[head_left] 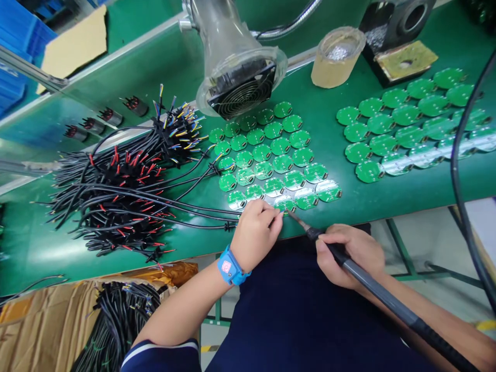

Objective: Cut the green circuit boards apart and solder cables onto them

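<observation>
My left hand (256, 230), a blue wrist strap (230, 267) behind it, is closed in a pinch at the front edge of a grid of round green circuit boards (282, 164). A black cable (186, 207) runs from the left into this hand; its end is hidden by the fingers. My right hand (351, 254) grips a soldering iron (364, 279) like a pen. Its tip points left and meets, or nearly meets, the edge of a front-row circuit board (284, 204) beside my left fingertips; contact is too small to tell.
Black cables with red-wired ends (124, 175) pile up on the left. A fume extractor fan (244, 93) hangs over the boards. Behind stand a tape roll (337, 62) and an iron stand with a yellow sponge (406, 61). More circuit boards (411, 116) lie right, near a hanging black cord (457, 170).
</observation>
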### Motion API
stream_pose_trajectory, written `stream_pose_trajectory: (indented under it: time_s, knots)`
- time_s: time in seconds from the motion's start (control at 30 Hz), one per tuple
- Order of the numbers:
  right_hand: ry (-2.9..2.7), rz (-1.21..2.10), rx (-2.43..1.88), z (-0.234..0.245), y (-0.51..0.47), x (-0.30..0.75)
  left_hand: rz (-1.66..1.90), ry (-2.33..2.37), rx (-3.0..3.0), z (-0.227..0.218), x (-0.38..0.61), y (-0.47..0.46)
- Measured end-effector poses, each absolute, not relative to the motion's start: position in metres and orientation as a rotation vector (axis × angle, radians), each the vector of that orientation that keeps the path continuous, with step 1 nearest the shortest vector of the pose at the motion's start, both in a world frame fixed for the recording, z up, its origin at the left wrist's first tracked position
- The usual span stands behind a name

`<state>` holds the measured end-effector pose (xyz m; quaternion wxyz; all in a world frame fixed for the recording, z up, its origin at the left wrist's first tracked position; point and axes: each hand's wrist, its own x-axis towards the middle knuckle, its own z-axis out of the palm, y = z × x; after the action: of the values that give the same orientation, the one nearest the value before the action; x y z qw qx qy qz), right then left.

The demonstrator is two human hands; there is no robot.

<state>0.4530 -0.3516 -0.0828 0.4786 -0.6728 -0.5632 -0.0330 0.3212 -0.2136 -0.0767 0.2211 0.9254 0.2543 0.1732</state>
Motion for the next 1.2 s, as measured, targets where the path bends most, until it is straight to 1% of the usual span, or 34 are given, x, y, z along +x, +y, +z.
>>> stream_pose_trajectory:
  time_s: [0.1,0.3,0.43,0.57,0.63,0.83,1.0,1.2]
  knots:
    - [-1.405,-0.097,-1.643,-0.084,-0.353,0.452,0.415,0.789,2.497,-0.071,0.324,-0.213]
    - [-1.404,-0.059,-1.677,-0.083,-0.355,0.448,0.167,0.864,2.500,-0.060,0.333,-0.209]
    - [-1.218,-0.030,-1.809,-0.085,-0.365,0.448,0.065,0.875,2.521,-0.057,0.337,-0.206]
    - [-1.036,0.117,-1.822,-0.088,-0.372,0.454,-0.051,0.879,2.554,-0.053,0.340,-0.203]
    - [-1.057,0.142,-1.792,-0.087,-0.370,0.457,-0.119,0.863,2.582,-0.051,0.341,-0.200]
    - [-1.155,0.082,-1.788,-0.085,-0.357,0.457,-0.319,0.780,2.634,-0.042,0.350,-0.190]
    - [-1.188,0.021,-1.812,-0.086,-0.354,0.455,-0.405,0.758,2.627,-0.038,0.355,-0.184]
    - [-1.263,0.034,-1.755,-0.085,-0.352,0.455,-0.350,0.782,2.608,-0.042,0.351,-0.188]
